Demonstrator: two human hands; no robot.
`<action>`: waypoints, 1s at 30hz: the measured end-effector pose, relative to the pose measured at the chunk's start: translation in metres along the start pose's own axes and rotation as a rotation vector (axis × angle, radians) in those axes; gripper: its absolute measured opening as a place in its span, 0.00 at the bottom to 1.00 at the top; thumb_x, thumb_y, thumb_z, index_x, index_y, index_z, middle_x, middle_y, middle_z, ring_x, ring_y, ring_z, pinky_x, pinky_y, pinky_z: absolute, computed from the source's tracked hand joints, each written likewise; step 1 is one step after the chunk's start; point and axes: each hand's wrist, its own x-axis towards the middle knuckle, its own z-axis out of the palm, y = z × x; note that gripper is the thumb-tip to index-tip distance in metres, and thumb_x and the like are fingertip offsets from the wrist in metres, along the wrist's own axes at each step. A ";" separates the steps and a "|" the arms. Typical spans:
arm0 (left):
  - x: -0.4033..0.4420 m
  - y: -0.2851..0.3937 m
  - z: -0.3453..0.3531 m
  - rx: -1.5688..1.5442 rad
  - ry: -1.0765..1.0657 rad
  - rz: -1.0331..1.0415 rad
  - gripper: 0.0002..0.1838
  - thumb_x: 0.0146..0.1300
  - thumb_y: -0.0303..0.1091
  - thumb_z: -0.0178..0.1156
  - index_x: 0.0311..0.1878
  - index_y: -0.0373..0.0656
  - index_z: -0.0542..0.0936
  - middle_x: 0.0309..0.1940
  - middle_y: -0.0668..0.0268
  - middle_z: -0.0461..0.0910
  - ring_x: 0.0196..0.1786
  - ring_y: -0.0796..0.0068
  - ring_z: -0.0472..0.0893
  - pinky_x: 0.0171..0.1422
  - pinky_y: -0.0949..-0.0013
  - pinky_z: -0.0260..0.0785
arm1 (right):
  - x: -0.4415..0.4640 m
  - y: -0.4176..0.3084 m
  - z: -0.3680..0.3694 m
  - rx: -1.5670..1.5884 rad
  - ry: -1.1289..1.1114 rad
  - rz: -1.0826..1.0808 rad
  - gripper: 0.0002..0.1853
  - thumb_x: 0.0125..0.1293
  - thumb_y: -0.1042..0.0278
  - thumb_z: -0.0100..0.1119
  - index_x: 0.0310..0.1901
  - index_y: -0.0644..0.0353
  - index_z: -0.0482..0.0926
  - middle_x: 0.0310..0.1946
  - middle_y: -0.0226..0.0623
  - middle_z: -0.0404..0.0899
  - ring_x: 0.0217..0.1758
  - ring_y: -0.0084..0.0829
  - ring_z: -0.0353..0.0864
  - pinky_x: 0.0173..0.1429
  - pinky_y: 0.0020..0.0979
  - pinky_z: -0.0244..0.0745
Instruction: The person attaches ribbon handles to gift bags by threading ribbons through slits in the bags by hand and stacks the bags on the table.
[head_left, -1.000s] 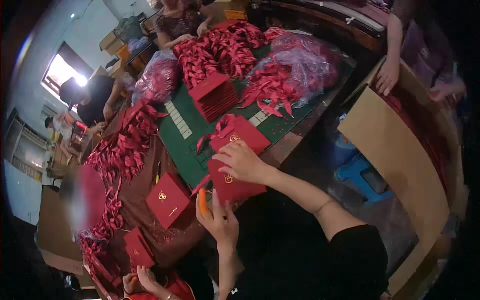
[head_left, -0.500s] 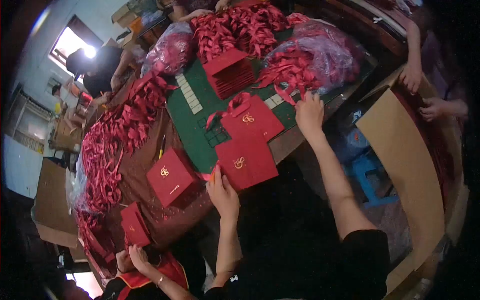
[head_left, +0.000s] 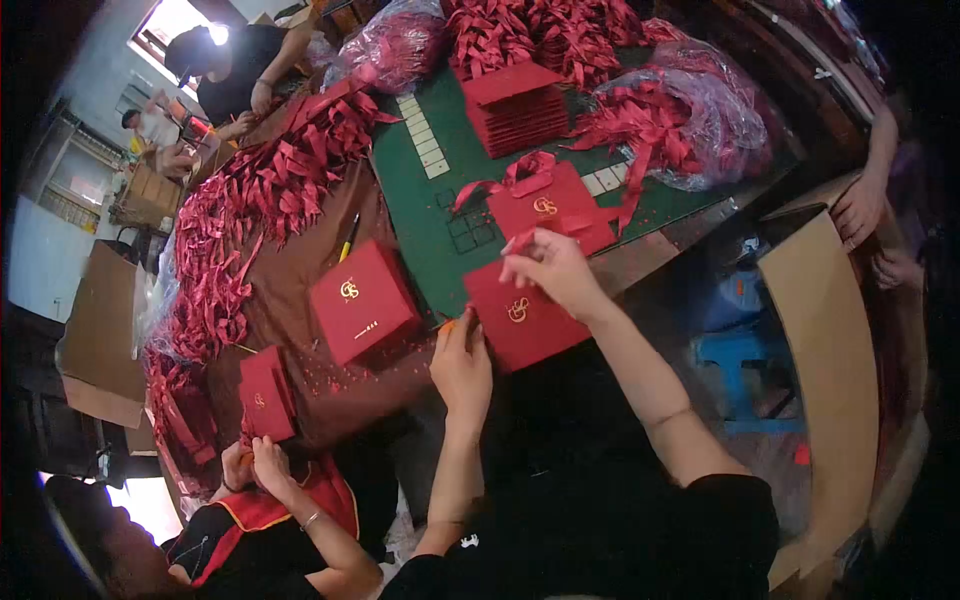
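A red card bag with a gold logo (head_left: 530,325) lies at the table's near edge. My left hand (head_left: 463,365) is closed at its left side, with a small orange-handled tool (head_left: 444,331) in its fingers. Above the bag, my right hand (head_left: 553,270) pinches a red ribbon (head_left: 590,217) that stretches up to the right. Just beyond lies another red bag (head_left: 550,200) with a looped ribbon (head_left: 528,174). To the left sits a stack of red bags (head_left: 362,305) with the same gold logo.
Red ribbons (head_left: 300,155) heap along the left. A pile of folded red bags (head_left: 515,110) stands on the green mat (head_left: 420,230), beside plastic-wrapped ribbons (head_left: 720,125). A co-worker's hands (head_left: 262,463) are at lower left, another's hand (head_left: 860,210) by the cardboard box (head_left: 825,350).
My right hand first left the bag for the ribbon pile, then came back over the bag with a ribbon. My left hand stays at the bag's left side. The view has shifted.
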 end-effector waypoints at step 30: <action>0.035 -0.030 0.019 -0.121 0.079 0.320 0.11 0.53 0.21 0.65 0.41 0.40 0.82 0.42 0.60 0.74 0.47 0.58 0.70 0.50 0.61 0.65 | 0.002 0.041 0.004 -0.413 -0.163 0.030 0.04 0.64 0.76 0.58 0.33 0.66 0.74 0.29 0.37 0.80 0.34 0.26 0.79 0.39 0.30 0.73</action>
